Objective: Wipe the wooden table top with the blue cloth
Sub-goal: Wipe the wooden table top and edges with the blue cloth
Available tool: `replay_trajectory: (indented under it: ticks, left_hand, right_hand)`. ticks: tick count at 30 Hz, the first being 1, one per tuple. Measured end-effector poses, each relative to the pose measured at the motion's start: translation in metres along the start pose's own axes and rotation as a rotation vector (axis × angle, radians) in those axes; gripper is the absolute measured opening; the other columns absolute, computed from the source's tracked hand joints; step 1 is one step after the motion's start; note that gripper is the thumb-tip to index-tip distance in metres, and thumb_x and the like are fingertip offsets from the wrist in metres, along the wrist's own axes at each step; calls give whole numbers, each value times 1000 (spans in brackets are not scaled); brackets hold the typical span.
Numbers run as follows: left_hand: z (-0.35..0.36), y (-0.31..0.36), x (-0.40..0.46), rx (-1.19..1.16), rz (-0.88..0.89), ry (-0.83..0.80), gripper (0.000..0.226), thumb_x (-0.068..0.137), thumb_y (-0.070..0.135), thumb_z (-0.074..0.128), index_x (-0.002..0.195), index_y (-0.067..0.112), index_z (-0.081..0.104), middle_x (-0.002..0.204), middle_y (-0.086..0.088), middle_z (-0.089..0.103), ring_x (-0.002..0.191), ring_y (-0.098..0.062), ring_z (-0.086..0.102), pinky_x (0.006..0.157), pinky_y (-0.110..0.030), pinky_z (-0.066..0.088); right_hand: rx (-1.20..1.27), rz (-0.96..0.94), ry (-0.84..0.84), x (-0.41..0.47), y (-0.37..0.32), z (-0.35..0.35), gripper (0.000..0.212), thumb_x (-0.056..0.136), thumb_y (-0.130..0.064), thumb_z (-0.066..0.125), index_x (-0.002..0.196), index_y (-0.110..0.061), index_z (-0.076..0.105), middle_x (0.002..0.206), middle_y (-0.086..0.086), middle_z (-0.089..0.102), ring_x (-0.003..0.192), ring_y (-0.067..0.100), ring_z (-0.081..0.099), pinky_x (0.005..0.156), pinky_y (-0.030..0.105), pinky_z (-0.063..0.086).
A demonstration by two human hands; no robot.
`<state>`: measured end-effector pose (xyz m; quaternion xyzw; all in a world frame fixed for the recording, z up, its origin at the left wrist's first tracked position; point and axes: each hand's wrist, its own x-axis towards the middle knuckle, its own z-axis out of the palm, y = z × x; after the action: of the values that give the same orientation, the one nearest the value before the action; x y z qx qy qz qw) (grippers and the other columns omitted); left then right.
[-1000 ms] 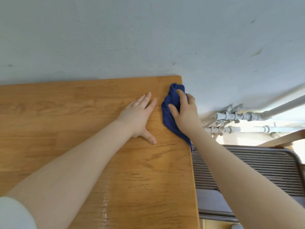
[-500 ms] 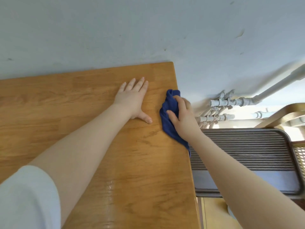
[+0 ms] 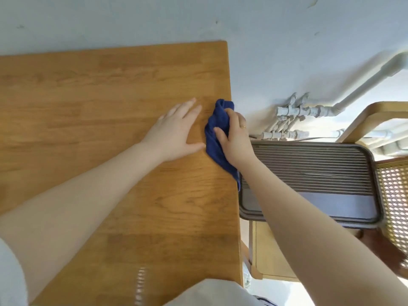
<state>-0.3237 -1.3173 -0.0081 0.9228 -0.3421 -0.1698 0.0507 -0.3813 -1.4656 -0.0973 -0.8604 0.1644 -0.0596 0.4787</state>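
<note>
The wooden table top [image 3: 92, 102] fills the left and middle of the view and butts against a pale wall. A bunched blue cloth [image 3: 215, 133] lies along the table's right edge, with one end hanging over it. My right hand [image 3: 235, 138] presses on the cloth and grips it, a ring on one finger. Just left of the cloth, my left hand [image 3: 176, 133] rests flat on the wood, fingers spread, its thumb almost touching the cloth.
Right of the table edge stands a grey ribbed heater [image 3: 309, 177]. White pipes and valves [image 3: 298, 115] run along the wall behind it. A wooden chair with a cane seat [image 3: 393, 191] is at the far right. A pale wooden cabinet [image 3: 271, 257] sits below the heater.
My right hand has dragged the blue cloth along the right edge, away from the far corner toward me. My left hand has slid back with it, staying flat.
</note>
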Motion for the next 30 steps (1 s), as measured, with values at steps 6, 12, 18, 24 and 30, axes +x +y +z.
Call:
replay_trajectory:
  ticks: [6,12,18,24,30]
  left_hand:
    - [19,33,-80,38,-3,-187,110,66,64,67,150,20,11,153,-1,10,141,-21,12,113,-38,20]
    - [51,57,-135,192,18,-356,131,58,69,69,143,31,-24,157,4,-15,145,-19,-4,117,-38,3]
    - [77,70,-162,245,-49,-306,135,57,68,70,146,19,-19,155,-5,-25,145,-21,-13,118,-38,1]
    - [77,69,-159,169,-76,-319,132,57,60,76,148,22,-11,156,1,-22,145,-16,-11,117,-34,7]
    - [81,72,-160,248,-109,-303,132,58,65,71,147,23,-15,155,3,-23,145,-17,-11,117,-38,3]
  right_hand:
    - [24,-14,-148,-139,9,-7,55,93,-22,54,142,-13,30,154,16,12,143,28,10,110,31,16]
    - [-125,-40,-133,-116,15,-11,56,93,-38,49,142,-19,30,154,13,18,143,25,14,114,50,11]
    - [-70,-63,-170,-166,12,-10,56,93,-22,54,142,-10,30,154,20,11,142,33,13,113,43,20]
    - [-213,-150,-262,-229,27,-15,56,92,-28,53,142,-14,30,155,14,4,139,31,22,105,37,28]
    - [-225,-124,-229,-189,18,-13,57,94,-30,51,143,-14,28,156,18,3,141,34,16,109,46,27]
